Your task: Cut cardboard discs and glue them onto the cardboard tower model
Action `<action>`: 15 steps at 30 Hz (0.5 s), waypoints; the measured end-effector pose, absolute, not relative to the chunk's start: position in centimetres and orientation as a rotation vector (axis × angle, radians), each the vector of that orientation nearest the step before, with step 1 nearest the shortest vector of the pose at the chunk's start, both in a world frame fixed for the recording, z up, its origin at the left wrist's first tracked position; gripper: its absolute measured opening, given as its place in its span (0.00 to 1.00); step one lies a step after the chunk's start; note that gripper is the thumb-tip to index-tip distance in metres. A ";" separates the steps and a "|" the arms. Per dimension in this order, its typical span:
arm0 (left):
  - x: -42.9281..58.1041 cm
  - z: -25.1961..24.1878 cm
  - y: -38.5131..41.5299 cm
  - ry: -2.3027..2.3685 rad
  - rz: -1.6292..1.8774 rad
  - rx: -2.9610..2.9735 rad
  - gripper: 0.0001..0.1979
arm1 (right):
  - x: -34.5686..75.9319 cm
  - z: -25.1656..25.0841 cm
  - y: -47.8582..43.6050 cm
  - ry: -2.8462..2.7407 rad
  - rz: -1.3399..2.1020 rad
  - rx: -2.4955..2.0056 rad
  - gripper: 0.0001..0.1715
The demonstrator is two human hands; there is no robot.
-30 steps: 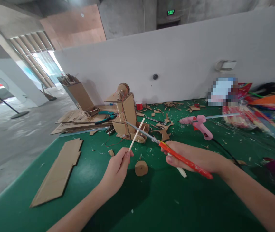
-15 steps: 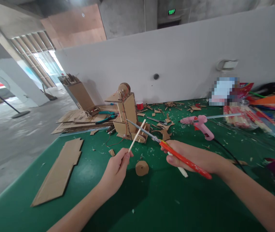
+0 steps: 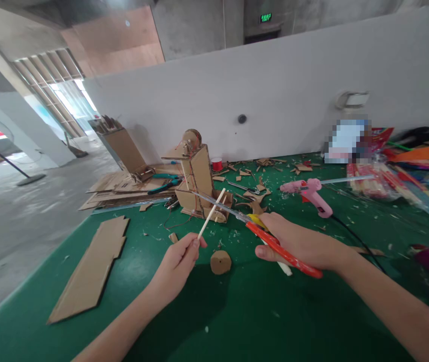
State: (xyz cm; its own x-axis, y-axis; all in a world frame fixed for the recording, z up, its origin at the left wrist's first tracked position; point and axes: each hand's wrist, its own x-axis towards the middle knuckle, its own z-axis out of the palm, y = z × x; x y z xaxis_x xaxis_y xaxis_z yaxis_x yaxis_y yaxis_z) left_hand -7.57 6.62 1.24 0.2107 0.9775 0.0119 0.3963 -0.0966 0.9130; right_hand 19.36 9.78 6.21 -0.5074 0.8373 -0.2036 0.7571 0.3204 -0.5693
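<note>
My left hand pinches the lower end of a pale wooden stick, which slants up and to the right. My right hand is wrapped round red-and-yellow-handled scissors. Their long thin blades point left and cross the stick in view; whether they touch it I cannot tell. A whitish strip shows below the right palm, partly hidden by the hand. Behind the blades stands a cardboard model with a round top piece and red wires. A small cardboard disc with a centre hole lies between my hands.
A pink glue gun with its cord rests to the right. Teal-handled pliers and stacked cardboard are at the back left. A cut cardboard panel lies at the left edge. Scraps and packaged materials line the back.
The scissors' handles have spread apart, with more of the yellow one showing, and my right hand has shifted slightly left. My left hand keeps its hold on the stick.
</note>
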 end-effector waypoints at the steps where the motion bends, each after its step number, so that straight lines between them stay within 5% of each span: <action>1: -7.6 1.2 6.7 1.295 0.853 1.620 0.17 | 19.4 6.1 9.8 -2.452 0.924 -1.487 0.25; 15: -7.3 1.4 6.2 1.387 0.765 1.836 0.16 | 19.5 6.0 10.2 -2.433 0.768 -1.508 0.24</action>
State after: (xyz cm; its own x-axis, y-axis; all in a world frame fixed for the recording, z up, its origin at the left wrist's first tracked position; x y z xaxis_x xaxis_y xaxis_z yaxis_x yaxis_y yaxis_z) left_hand -7.27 6.19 1.39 0.2519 0.9668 0.0431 0.5523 -0.1802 0.8140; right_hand 19.51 10.18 5.96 -0.4704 0.8748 -0.1160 0.7829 0.3530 -0.5123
